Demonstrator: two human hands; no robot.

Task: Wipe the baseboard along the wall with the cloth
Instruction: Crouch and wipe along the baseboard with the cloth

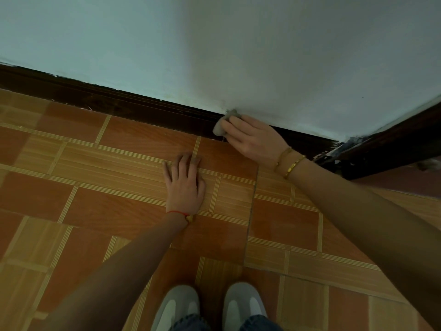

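A dark brown baseboard [124, 105] runs along the foot of the pale wall, from upper left down toward the right corner. My right hand [254, 137] presses a small grey cloth [220, 126] against the baseboard's face, near its top edge. Part of the cloth is hidden under my fingers. Flat on the floor tiles, my left hand [185, 185] rests with its fingers spread and nothing in it, a little in front of the baseboard.
The floor [95, 204] is orange and tan patterned tile. At the right the wall [214, 44] meets a second dark baseboard [391, 144] in a corner with chipped paint. My two grey shoes [210, 306] stand at the bottom centre.
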